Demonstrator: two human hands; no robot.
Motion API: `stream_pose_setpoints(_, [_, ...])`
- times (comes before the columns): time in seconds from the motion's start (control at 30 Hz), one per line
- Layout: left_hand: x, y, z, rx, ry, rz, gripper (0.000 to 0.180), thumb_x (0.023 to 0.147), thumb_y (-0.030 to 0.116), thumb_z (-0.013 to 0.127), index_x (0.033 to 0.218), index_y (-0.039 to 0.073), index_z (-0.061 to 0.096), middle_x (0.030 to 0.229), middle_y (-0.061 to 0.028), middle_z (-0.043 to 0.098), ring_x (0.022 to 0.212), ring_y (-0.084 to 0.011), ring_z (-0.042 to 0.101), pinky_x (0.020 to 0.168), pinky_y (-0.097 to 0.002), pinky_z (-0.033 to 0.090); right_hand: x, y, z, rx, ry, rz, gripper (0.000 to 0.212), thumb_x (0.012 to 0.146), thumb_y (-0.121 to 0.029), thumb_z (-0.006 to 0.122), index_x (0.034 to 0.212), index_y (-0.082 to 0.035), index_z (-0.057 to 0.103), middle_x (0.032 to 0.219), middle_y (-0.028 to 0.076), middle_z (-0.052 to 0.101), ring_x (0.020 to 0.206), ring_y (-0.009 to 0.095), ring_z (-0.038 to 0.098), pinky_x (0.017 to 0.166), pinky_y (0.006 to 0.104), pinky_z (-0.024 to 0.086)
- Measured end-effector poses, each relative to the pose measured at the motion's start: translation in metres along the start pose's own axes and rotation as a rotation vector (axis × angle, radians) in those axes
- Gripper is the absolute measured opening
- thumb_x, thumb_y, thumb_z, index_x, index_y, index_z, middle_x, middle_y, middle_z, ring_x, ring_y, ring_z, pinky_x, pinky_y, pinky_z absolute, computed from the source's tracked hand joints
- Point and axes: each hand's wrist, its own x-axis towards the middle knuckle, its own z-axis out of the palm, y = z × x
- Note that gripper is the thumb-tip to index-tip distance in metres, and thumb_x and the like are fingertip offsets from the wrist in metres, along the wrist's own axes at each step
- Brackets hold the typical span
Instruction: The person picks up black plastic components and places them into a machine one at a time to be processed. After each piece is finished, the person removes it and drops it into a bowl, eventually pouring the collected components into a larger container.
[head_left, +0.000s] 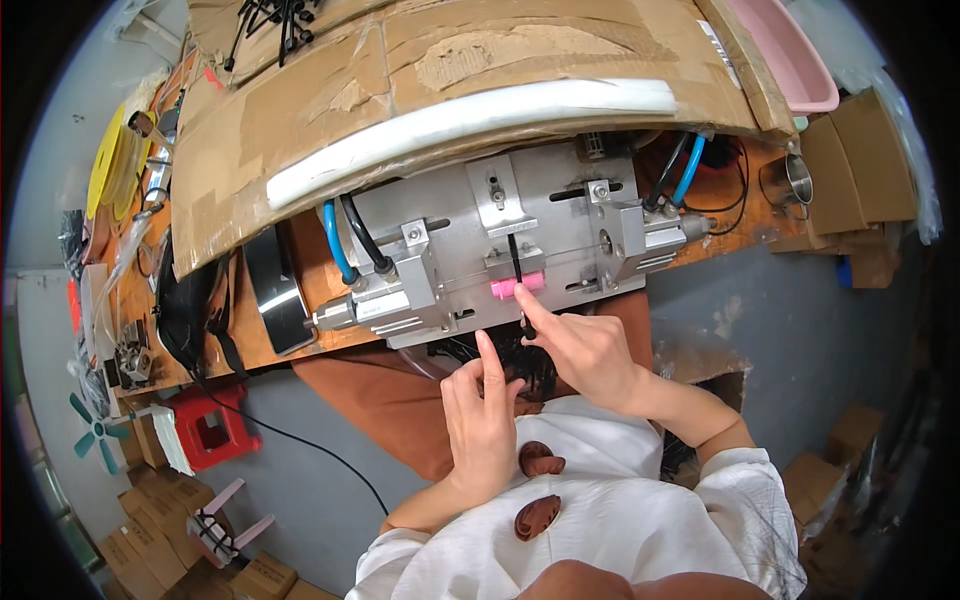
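Note:
A thin black rod lies across the middle of a metal fixture, its upper end at a silver clamp block. Around or over the rod sits a short pink cylinder; I cannot tell which. The index finger of my right hand reaches to the pink cylinder, while its thumb and other fingers close at the rod's lower end. My left hand is just below the fixture's front edge, index finger raised and thumb apart, with nothing visible in it. Its other fingers are curled.
Two pneumatic cylinders, left and right, flank the middle, with blue and black hoses. A cardboard cover with a white foam strip overhangs the back. A phone lies left, a metal cup right. Black pieces lie on my lap.

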Motion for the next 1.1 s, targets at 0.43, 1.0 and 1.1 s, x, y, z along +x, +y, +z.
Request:
stream_pose_setpoints(0.43, [-0.005,-0.151,0.022,0.056,-0.168,-0.309,0.026,0.085,0.01,0.064,0.104,-0.008,0.063,0.09,-0.0259,0.059,0.089,-0.0424,0.054,0.079,-0.0477,0.046,-0.044,-0.009,-0.036,-0.131,0.094,0.325,0.067,0.067,-0.019,0.083,0.128,-0.008,0.058,0.085,0.005,0.063,0.054,0.015,0.052,0.049,0.0272,0.044])
stream_pose_setpoints(1.0, [0.06,-0.247,0.105,0.169,0.052,-0.246,0.034,0.09,0.026,0.054,0.116,0.006,0.06,0.112,-0.0189,0.062,0.109,-0.0385,0.055,0.091,-0.046,0.044,-0.097,0.092,0.136,-0.23,-0.484,0.48,0.087,0.076,-0.045,0.071,0.139,0.003,0.035,0.134,0.035,0.038,0.127,0.048,0.035,0.106,0.0482,0.031])
stream_pose_setpoints(1.1, [0.055,-0.246,0.105,0.159,0.017,-0.262,0.034,0.09,0.027,0.054,0.116,0.006,0.06,0.112,-0.0189,0.062,0.109,-0.0385,0.055,0.091,-0.046,0.044,-0.082,0.098,0.163,-0.196,-0.325,0.335,0.084,0.079,-0.051,0.066,0.133,0.008,0.041,0.131,0.036,0.041,0.124,0.05,0.037,0.104,0.0511,0.033])
